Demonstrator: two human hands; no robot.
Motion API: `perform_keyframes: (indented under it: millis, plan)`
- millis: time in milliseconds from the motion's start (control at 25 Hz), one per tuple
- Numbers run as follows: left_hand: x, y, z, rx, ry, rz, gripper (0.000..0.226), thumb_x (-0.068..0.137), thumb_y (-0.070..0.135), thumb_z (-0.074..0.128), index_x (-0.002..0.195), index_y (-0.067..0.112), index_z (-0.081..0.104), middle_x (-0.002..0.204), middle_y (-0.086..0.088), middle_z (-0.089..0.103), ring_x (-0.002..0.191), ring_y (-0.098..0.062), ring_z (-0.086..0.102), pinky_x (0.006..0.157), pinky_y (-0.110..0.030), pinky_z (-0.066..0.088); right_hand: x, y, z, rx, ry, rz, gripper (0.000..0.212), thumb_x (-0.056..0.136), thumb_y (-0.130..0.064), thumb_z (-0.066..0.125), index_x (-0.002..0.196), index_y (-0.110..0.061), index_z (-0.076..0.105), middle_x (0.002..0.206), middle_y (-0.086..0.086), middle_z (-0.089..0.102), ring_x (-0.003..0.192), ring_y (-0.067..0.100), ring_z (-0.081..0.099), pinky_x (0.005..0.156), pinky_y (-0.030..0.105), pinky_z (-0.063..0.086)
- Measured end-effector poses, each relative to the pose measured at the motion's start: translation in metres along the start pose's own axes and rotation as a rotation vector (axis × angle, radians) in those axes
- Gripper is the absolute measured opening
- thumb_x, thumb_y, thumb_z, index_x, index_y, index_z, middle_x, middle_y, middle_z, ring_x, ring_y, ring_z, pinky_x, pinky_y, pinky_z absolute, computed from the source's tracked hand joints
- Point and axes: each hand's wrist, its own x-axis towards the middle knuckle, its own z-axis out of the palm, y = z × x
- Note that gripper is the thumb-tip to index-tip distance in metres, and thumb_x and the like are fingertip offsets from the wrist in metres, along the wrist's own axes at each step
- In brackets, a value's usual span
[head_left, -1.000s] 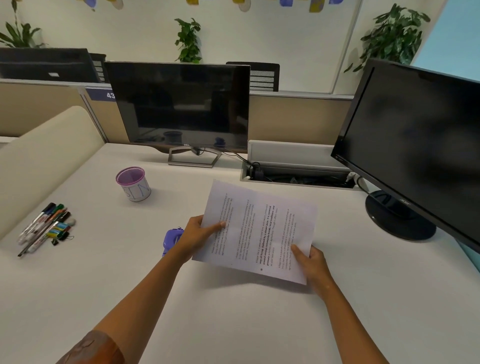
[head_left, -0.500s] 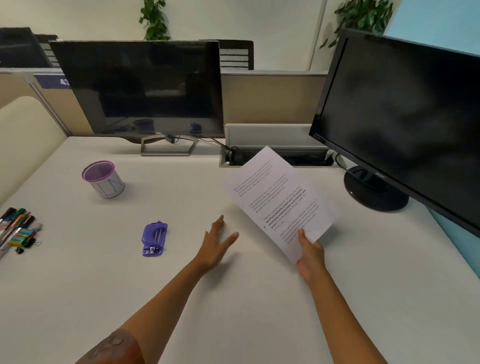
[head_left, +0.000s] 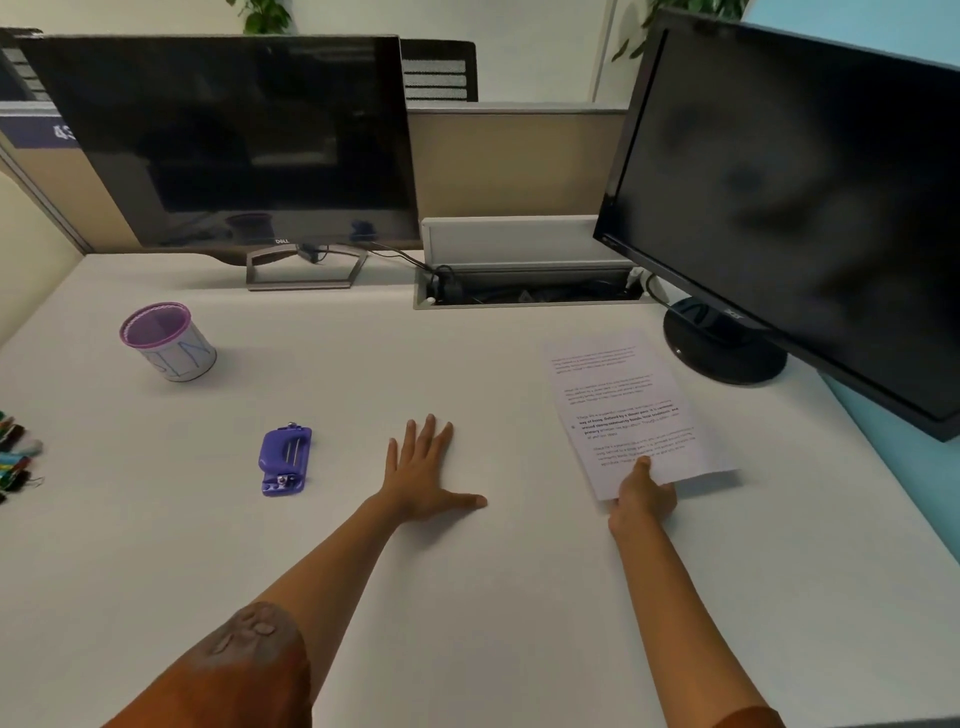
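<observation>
On the right side of the smooth, matte white desk (head_left: 467, 597), the right hand (head_left: 644, 496) pinches the near edge of a thin printed sheet of paper (head_left: 631, 410), thumb on top over the lowest lines of text; the sheet lies flat, or nearly so, on the desk just beside the round black foot of the right monitor (head_left: 795, 208). The left hand (head_left: 423, 470) rests palm down on the bare desk, fingers straight and thumb spread wide, holding nothing, well apart from the paper. To its left lies a small purple plastic stapler (head_left: 285, 460), glossy, with metal parts showing. Farther back stands a round mesh cup (head_left: 166, 343) with a purple rim and pale sides. At the left edge, the tips of a few coloured pens (head_left: 15, 452) show. A flat, dark-screened left monitor (head_left: 223, 140) stands on an angular metal foot. Half a second ago the paper was held tilted above the desk nearer the middle; now it is down and farther right, and the left hand has flattened onto the desk.
</observation>
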Motion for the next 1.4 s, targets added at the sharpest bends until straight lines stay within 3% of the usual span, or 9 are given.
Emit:
perform_keyframes:
  millis: [280,400,560,640,760,880,1040,1200,1400]
  plan:
    - [-0.002,0.002,-0.003,0.006,-0.015,-0.002,0.132,0.061,0.09,0.056,0.157,0.03,-0.013,0.163,0.003,-0.026,0.148,-0.023,-0.03,0.12,-0.051,-0.015,-0.001,-0.009,-0.002,-0.039,0.04,-0.014,0.041,0.1,-0.029,0.058,0.137,-0.012,0.054,0.13,0.013,0.064,0.111,0.035,0.066,0.092,0.044,0.057]
    - [-0.003,0.003,-0.004,0.001,-0.01,0.002,0.132,0.061,0.091,0.055,0.157,0.03,-0.012,0.164,0.003,-0.025,0.148,-0.023,-0.03,0.121,-0.051,-0.015,-0.006,-0.008,-0.003,-0.06,0.067,-0.064,0.044,0.099,-0.026,0.061,0.138,-0.01,0.051,0.13,0.013,0.064,0.112,0.034,0.066,0.088,0.038,0.056]
    - [-0.003,0.004,-0.004,0.001,-0.018,0.004,0.132,0.061,0.09,0.056,0.157,0.03,-0.012,0.164,0.002,-0.025,0.148,-0.024,-0.03,0.121,-0.051,-0.015,-0.014,-0.007,-0.005,0.04,0.095,-0.102,0.054,0.09,-0.007,0.069,0.138,-0.007,0.043,0.131,0.014,0.061,0.112,0.033,0.065,0.092,0.043,0.057]
    - [-0.003,0.004,-0.004,0.003,-0.017,0.003,0.132,0.062,0.09,0.056,0.157,0.03,-0.012,0.164,0.002,-0.025,0.148,-0.024,-0.029,0.121,-0.051,-0.015,-0.021,-0.007,-0.004,0.056,0.118,-0.14,0.061,0.086,0.0,0.07,0.139,-0.005,0.04,0.137,0.017,0.052,0.115,0.031,0.062,0.092,0.044,0.057]
    - [-0.004,0.003,-0.004,0.009,-0.009,0.01,0.131,0.062,0.09,0.055,0.157,0.029,-0.012,0.164,0.001,-0.025,0.148,-0.024,-0.029,0.121,-0.051,-0.015,-0.026,-0.003,-0.005,-0.099,0.209,-0.174,0.079,0.085,-0.006,0.074,0.148,-0.004,0.026,0.149,0.018,0.028,0.129,0.034,0.044,0.104,0.048,0.048]
    - [-0.004,0.002,-0.004,0.008,-0.007,0.018,0.131,0.063,0.09,0.055,0.157,0.029,-0.012,0.164,0.001,-0.025,0.148,-0.025,-0.029,0.12,-0.05,-0.015,-0.03,0.001,-0.007,-0.207,0.244,-0.21,0.082,0.085,-0.011,0.075,0.15,-0.007,0.025,0.151,0.018,0.025,0.132,0.038,0.037,0.112,0.052,0.035]
    - [-0.005,0.001,-0.004,-0.001,0.0,0.032,0.13,0.063,0.089,0.056,0.157,0.03,-0.01,0.164,0.003,-0.023,0.149,-0.023,-0.028,0.12,-0.05,-0.016,-0.038,0.009,0.0,-0.238,0.193,-0.329,0.078,0.084,-0.008,0.075,0.148,-0.007,0.03,0.15,0.017,0.028,0.131,0.038,0.036,0.113,0.054,0.03]
    - [-0.01,-0.006,-0.004,-0.013,0.013,0.059,0.128,0.064,0.088,0.057,0.158,0.03,-0.007,0.165,0.005,-0.02,0.15,-0.021,-0.025,0.12,-0.05,-0.016,-0.054,0.02,0.02,-0.262,0.08,-0.408,0.069,0.084,-0.006,0.073,0.144,-0.008,0.038,0.147,0.018,0.034,0.129,0.037,0.039,0.109,0.054,0.037]
    - [-0.025,-0.02,-0.002,-0.237,0.111,0.113,0.109,0.074,0.065,0.073,0.157,0.021,0.018,0.167,0.001,0.006,0.154,-0.019,-0.001,0.124,-0.042,-0.002,-0.08,0.039,0.06,-0.287,-0.129,-0.414,0.062,0.084,-0.007,0.071,0.14,-0.009,0.045,0.144,0.012,0.041,0.129,0.034,0.04,0.104,0.055,0.043]
